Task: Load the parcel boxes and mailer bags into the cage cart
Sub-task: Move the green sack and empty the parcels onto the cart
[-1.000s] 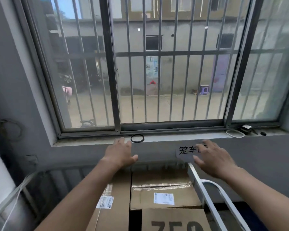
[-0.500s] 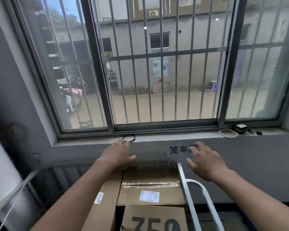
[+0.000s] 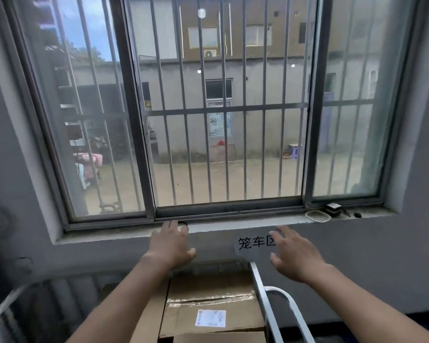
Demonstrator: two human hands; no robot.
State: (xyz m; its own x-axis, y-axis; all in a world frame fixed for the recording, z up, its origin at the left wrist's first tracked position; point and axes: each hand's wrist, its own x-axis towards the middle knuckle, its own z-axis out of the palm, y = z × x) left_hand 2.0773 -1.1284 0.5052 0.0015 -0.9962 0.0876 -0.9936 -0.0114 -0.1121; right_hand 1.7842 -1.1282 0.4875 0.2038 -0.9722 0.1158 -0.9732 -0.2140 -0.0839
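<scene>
**Both hands raised, empty, over the loaded cage cart**

- Left hand (image 3: 170, 246): fingers straight and slightly spread, thumb out to the right, back of the hand toward the camera; holds nothing. Fingertips overlap a black ring (image 3: 184, 223) on the window sill (image 3: 233, 222).
- Right hand (image 3: 295, 253): fingers spread, palm down, holds nothing. It sits right of the cart rail and covers the right edge of the paper sign.
- Paper sign (image 3: 254, 242): white, on the wall under the sill, handwritten "笼车区".
- Taped parcel box (image 3: 208, 288): brown card with clear tape across the top, in the cage cart below and between the hands. Its white shipping label (image 3: 210, 318) has print too small to read.
- Second box (image 3: 151, 315): plain brown, touching the taped box's left side, partly behind the left forearm.
- Cage cart (image 3: 265, 300): grey metal rail along the boxes' right edge, white tube handle outside it; open floor to its right.
- Sill, far right: white coil (image 3: 317, 216), small dark block (image 3: 333, 209).
</scene>
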